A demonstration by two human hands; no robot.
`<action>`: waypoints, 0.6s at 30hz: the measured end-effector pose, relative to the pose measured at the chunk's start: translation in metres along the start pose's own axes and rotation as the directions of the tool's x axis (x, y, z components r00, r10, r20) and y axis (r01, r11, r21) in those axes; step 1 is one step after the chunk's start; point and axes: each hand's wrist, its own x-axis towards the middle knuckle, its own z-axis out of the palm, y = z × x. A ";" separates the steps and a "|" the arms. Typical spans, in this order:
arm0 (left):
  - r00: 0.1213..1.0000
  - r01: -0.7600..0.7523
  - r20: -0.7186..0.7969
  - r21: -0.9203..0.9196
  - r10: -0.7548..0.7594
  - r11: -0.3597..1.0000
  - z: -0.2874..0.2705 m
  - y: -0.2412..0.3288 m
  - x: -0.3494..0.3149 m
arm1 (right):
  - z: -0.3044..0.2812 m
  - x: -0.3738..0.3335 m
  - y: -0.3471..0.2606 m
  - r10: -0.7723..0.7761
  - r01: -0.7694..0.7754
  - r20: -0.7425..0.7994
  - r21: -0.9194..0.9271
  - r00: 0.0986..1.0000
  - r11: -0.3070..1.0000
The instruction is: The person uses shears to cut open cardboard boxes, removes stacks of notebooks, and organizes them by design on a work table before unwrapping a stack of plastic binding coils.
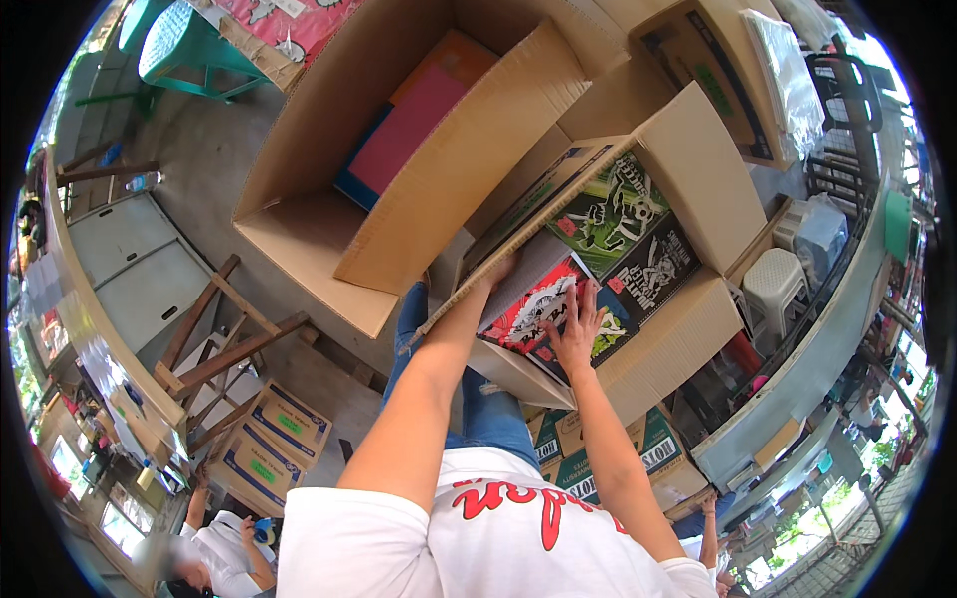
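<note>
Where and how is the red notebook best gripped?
The red notebook seems best taken by its left edge, from the left: no other cover overlaps that edge, and its flat top suits a thumb above, fingers below. The green notebook lies near its far end; the right hand covers part of it.

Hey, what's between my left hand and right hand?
The head view shows a grey surface, then the red notebook, between your left hand and right hand, which touches the notebook.
</note>
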 end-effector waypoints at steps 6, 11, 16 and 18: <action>0.991 -0.128 -0.028 0.122 0.133 0.984 -0.002 -0.021 -0.003 | 0.000 0.001 -0.002 -0.018 0.018 -0.018 0.017 1.000 1.000; 0.986 -0.156 -0.027 0.148 0.162 0.977 0.004 -0.026 -0.004 | 0.003 0.000 0.000 -0.011 0.011 -0.012 0.025 1.000 1.000; 0.984 -0.173 -0.022 0.162 0.179 0.971 0.007 -0.025 -0.005 | 0.003 -0.001 0.000 -0.017 0.018 -0.027 0.019 0.999 1.000; 0.982 -0.179 -0.020 0.169 0.185 0.969 0.007 -0.024 -0.005 | 0.003 -0.001 0.001 -0.012 0.012 -0.014 0.015 1.000 1.000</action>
